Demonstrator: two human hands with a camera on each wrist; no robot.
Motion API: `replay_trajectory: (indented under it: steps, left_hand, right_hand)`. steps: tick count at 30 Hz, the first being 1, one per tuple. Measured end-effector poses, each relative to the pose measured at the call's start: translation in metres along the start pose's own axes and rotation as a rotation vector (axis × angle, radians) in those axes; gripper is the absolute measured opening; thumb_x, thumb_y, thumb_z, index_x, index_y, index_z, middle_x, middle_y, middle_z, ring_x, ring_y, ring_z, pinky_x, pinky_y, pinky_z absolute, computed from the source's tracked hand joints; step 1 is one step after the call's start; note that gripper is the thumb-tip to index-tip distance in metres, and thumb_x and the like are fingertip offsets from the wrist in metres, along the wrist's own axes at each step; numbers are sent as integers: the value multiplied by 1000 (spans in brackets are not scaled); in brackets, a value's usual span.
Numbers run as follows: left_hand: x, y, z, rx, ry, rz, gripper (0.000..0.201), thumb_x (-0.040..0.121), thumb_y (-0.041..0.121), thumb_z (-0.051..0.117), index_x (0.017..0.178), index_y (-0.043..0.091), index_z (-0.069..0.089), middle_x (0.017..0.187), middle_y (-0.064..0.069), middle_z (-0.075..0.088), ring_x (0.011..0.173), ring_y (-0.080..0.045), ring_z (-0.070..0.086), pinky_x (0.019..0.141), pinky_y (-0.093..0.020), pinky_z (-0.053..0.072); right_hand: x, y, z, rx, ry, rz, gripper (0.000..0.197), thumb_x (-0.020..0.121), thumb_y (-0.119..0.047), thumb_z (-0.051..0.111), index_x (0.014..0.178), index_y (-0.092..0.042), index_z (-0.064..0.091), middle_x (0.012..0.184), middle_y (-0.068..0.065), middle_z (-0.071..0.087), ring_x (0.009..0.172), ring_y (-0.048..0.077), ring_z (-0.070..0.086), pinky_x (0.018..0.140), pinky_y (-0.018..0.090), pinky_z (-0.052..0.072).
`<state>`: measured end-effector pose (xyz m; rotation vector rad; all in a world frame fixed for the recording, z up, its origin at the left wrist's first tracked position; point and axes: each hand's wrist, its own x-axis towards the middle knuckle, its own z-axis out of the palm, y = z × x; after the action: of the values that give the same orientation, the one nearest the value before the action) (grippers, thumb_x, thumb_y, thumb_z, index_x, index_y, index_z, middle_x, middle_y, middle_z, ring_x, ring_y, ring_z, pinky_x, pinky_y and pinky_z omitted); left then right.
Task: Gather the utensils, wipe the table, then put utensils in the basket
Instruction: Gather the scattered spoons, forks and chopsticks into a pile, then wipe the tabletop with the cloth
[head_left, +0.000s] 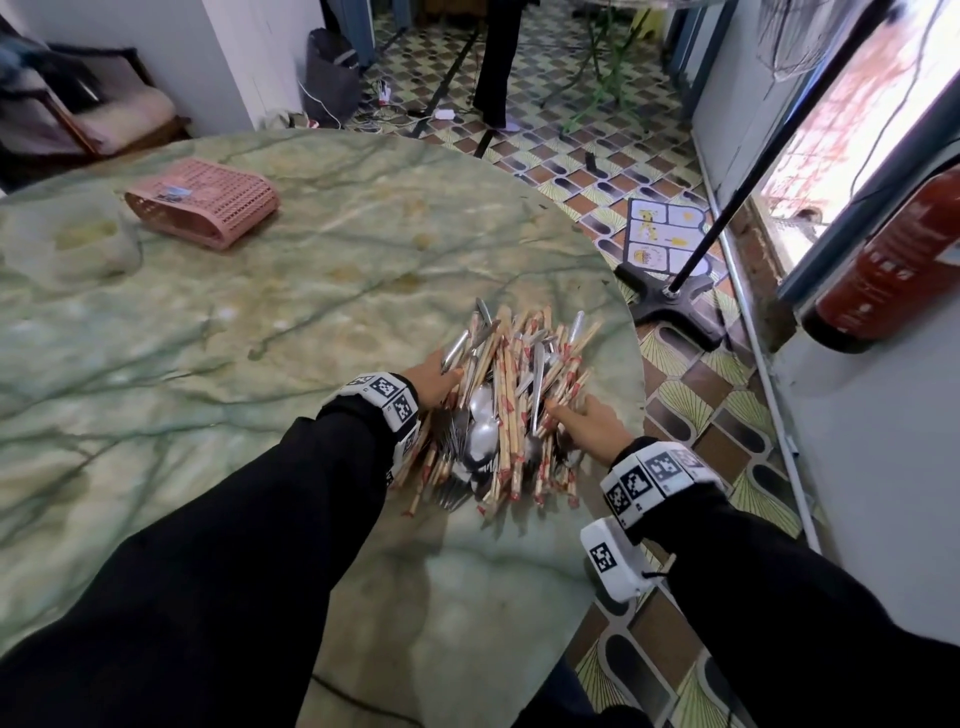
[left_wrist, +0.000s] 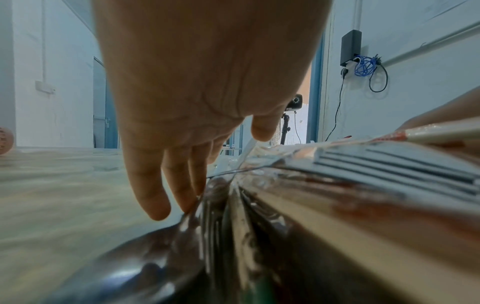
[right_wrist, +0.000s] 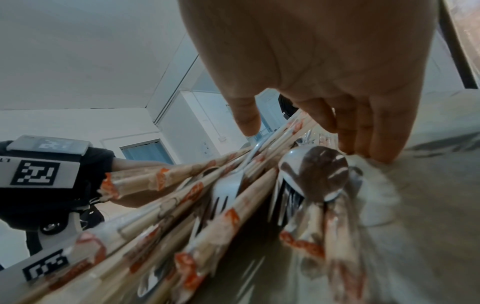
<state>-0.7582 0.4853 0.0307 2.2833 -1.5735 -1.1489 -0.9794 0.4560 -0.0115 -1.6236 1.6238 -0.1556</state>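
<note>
A heap of utensils (head_left: 511, 400), wrapped chopsticks mixed with metal spoons and forks, lies near the right edge of the green marble table (head_left: 234, 322). My left hand (head_left: 434, 376) presses against the heap's left side with straight fingers (left_wrist: 153, 197). My right hand (head_left: 584, 418) presses its right side, fingers (right_wrist: 363, 131) straight and tips down on the table beside a spoon (right_wrist: 315, 172) and the chopsticks (right_wrist: 182, 197). The heap is squeezed between both hands. A pink plastic basket (head_left: 202, 208) lies tipped on its side at the far left of the table.
The table's rounded edge (head_left: 636, 364) runs just right of the heap, with patterned floor below. A black stand base (head_left: 675, 301) and a red fire extinguisher (head_left: 893, 260) are on the right. A pale cloth-like lump (head_left: 78, 244) lies at the far left.
</note>
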Motion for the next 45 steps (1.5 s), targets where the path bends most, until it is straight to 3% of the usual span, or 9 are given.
replay_trajectory:
  steps: [3, 5, 7, 10, 17, 24, 28, 34, 45]
  left_hand:
    - [-5, -3, 1, 17, -2, 18, 56, 99, 32, 36, 146, 8, 16, 135, -20, 47, 116, -35, 53, 96, -35, 40]
    - [-8, -6, 2, 25, -13, 19, 57, 99, 33, 37, 146, 7, 18, 140, -19, 43, 122, -34, 49, 101, -35, 37]
    - [-13, -7, 3, 37, -19, 33, 55, 99, 32, 38, 144, 5, 21, 141, -20, 42, 124, -33, 48, 102, -35, 36]
    - [-22, -6, 4, 57, -4, 81, 47, 100, 25, 38, 138, 0, 32, 138, -22, 46, 123, -33, 48, 101, -33, 36]
    - [-45, -13, 6, 167, 67, 123, 48, 100, 30, 36, 139, 2, 34, 142, -20, 42, 128, -32, 44, 105, -34, 33]
    - [-74, -30, -8, 274, 171, 151, 47, 99, 27, 38, 142, 6, 33, 147, -15, 37, 134, -28, 37, 108, -33, 27]
    - [-104, -43, -16, 332, 229, 177, 49, 99, 26, 38, 145, 9, 28, 152, -9, 29, 139, -23, 29, 112, -30, 22]
    - [-139, -75, -31, 405, 260, 190, 52, 98, 28, 41, 145, 9, 27, 152, -9, 29, 139, -24, 29, 113, -33, 23]
    - [-169, -153, -76, 423, 292, 217, 53, 97, 29, 43, 144, 10, 29, 152, -8, 30, 139, -23, 28, 113, -33, 24]
  right_hand:
    - [-4, -1, 2, 47, 4, -21, 44, 88, -47, 53, 116, -15, 41, 102, 7, 46, 93, 20, 45, 92, 41, 43]
    - [-8, -1, 4, 90, 14, -32, 51, 88, -45, 54, 122, -9, 40, 103, 8, 47, 95, 21, 48, 88, 37, 42]
    - [-13, -2, 5, 110, 22, -37, 63, 88, -43, 55, 134, -4, 36, 117, 13, 54, 107, 28, 54, 95, 38, 43]
    - [-23, -2, 5, 117, 21, -41, 71, 86, -46, 55, 139, -6, 32, 135, 17, 49, 118, 33, 52, 103, 46, 41]
    - [-51, -12, 4, -70, 184, -130, 49, 93, -34, 52, 126, 1, 46, 129, 19, 52, 117, 32, 50, 98, 36, 39]
    - [-82, -46, 3, -336, 277, -325, 42, 93, -13, 42, 132, 1, 37, 140, 18, 39, 131, 29, 36, 111, 36, 26]
    - [-102, -74, 16, -430, 165, -436, 47, 95, -12, 39, 140, 0, 31, 148, 15, 31, 138, 25, 28, 114, 34, 20]
    - [-134, -109, 42, -452, 39, -461, 44, 95, -13, 41, 137, 0, 36, 144, 16, 38, 133, 28, 36, 109, 34, 29]
    - [-164, -176, 109, -493, 25, -457, 56, 94, -19, 47, 144, -4, 27, 150, 12, 29, 138, 25, 29, 110, 32, 26]
